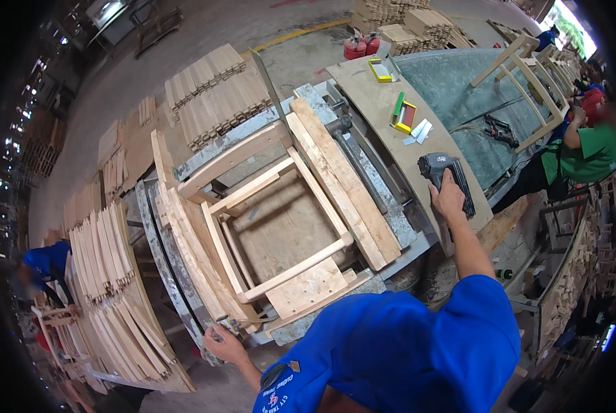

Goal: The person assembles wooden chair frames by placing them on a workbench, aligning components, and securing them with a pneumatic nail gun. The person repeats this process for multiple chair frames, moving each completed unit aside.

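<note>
My right hand [448, 199] is wrapped round the grip of a dark grey nail gun [437, 164], which rests on the board at the right of the bench. At the near left corner of the clamping bench my left hand [225, 346] has its fingers curled by a small metal fitting [226, 321]; what they hold is too small to make out. Between the two hands a pale wooden frame [301, 269] lies in the clamping jig, bordered by thick wooden blocks [346, 186]. A flat wooden piece [309, 286] with holes lies at its near side.
On the board [363, 79] sit a yellow and green box [404, 117], another yellow box [382, 69] and nail strips [418, 133]. Stacked slats [211, 96] and curved slats [101, 251] flank the left. A co-worker in green [587, 155] is at the right, near a chair frame [528, 82].
</note>
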Tool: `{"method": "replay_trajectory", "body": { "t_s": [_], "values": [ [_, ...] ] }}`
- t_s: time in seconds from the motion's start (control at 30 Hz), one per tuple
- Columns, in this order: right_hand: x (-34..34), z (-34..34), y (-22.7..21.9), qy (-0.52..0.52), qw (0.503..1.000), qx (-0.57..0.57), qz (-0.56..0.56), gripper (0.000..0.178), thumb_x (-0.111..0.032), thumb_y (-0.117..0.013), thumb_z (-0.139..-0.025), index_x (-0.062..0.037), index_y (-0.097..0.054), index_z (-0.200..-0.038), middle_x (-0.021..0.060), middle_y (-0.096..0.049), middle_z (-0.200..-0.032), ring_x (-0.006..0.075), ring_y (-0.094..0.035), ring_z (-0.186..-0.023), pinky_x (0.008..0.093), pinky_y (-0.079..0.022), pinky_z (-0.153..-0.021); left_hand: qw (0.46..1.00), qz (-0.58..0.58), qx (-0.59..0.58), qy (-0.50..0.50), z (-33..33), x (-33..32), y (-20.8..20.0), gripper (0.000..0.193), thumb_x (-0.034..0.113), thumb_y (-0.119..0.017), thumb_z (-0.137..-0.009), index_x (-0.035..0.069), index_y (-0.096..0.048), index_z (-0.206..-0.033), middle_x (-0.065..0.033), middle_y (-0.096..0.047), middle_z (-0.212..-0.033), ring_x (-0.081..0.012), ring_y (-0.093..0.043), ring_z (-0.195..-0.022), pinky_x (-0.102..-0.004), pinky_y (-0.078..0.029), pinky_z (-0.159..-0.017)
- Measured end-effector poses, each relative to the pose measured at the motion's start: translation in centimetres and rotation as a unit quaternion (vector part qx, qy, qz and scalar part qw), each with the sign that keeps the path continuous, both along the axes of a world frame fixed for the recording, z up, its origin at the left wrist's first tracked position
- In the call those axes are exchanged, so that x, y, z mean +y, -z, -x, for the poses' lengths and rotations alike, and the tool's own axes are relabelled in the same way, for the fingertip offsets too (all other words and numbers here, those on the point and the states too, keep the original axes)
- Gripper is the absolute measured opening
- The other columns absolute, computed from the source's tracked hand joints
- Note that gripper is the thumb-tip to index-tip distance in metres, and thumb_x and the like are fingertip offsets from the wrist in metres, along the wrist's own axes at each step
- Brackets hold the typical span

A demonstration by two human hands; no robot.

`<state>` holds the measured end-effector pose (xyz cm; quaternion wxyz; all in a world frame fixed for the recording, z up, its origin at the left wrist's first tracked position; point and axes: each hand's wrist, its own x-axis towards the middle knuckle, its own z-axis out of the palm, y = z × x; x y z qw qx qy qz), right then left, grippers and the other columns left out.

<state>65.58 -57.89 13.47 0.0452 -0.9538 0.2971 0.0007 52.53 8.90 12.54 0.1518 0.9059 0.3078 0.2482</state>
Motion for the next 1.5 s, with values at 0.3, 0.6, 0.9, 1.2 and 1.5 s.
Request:
{"method": "replay_trajectory", "body": {
  "t_s": [0.3, 0.6, 0.9, 1.2, 1.5],
  "values": [
    [12.5, -15.1, -2.7, -0.15, 0.934, -0.187, -0.265, 0.065, -0.045, -0.074, -0.091, 0.0024, -0.063, -0.134, 0.0258, -0.067, -0.126, 0.0408, -0.066, -0.115, 0.0478, -0.053, -0.099, 0.997, -0.032, -0.017, -0.07, -0.8, 0.4, 0.8, 0.022, 0.021, -0.07, -0.098, 0.0, -0.068, -0.104, -0.0162, -0.067, -0.099, -0.0385, -0.062, -0.099, -0.0485, -0.047, -0.09],
    [26.4, -37.3, -3.5, -0.301, 0.908, -0.197, -0.215, 0.056, -0.045, -0.057, -0.098, 0.0083, -0.07, -0.109, 0.0366, -0.069, -0.099, 0.0528, -0.067, -0.098, 0.0568, -0.053, -0.089, 0.989, -0.114, -0.076, -0.05, -2.8, 1.5, 1.5, 0.024, 0.022, -0.069, -0.099, 0.0, -0.071, -0.109, -0.017, -0.072, -0.105, -0.0373, -0.065, -0.101, -0.0474, -0.05, -0.092],
    [24.9, -38.0, -6.1, -0.274, 0.898, -0.293, -0.18, 0.053, -0.039, -0.057, -0.099, 0.0118, -0.072, -0.092, 0.0375, -0.068, -0.087, 0.0556, -0.068, -0.082, 0.0562, -0.056, -0.081, 0.989, -0.145, -0.015, -0.017, -2.7, 1.7, 1.1, 0.024, 0.015, -0.068, -0.097, 0.0, -0.068, -0.116, -0.0184, -0.069, -0.119, -0.0403, -0.059, -0.12, -0.0516, -0.045, -0.105],
    [35.3, -19.3, -9.1, -0.453, 0.689, 0.141, -0.547, 0.062, -0.051, -0.061, -0.103, 0.0002, -0.061, -0.137, 0.0136, -0.073, -0.115, 0.0204, -0.07, -0.097, 0.0376, -0.06, -0.08, 0.903, 0.362, -0.078, 0.219, -16.0, -6.2, -6.4, 0.03, 0.019, -0.066, -0.103, -0.004, -0.065, -0.121, -0.0127, -0.068, -0.114, -0.0209, -0.061, -0.113, -0.0367, -0.048, -0.099],
    [35.8, -12.2, 0.8, -0.416, 0.705, 0.067, -0.57, 0.058, -0.044, -0.067, -0.102, -0.0035, -0.058, -0.143, 0.0203, -0.068, -0.131, 0.0238, -0.072, -0.099, 0.0361, -0.059, -0.086, 0.896, 0.416, -0.023, 0.154, -14.0, 4.3, -2.9, 0.025, 0.023, -0.058, -0.108, 0.002, -0.067, -0.098, 0.0067, -0.057, -0.086, -0.0044, -0.047, -0.081, -0.0251, -0.042, -0.072]
  ]
}}
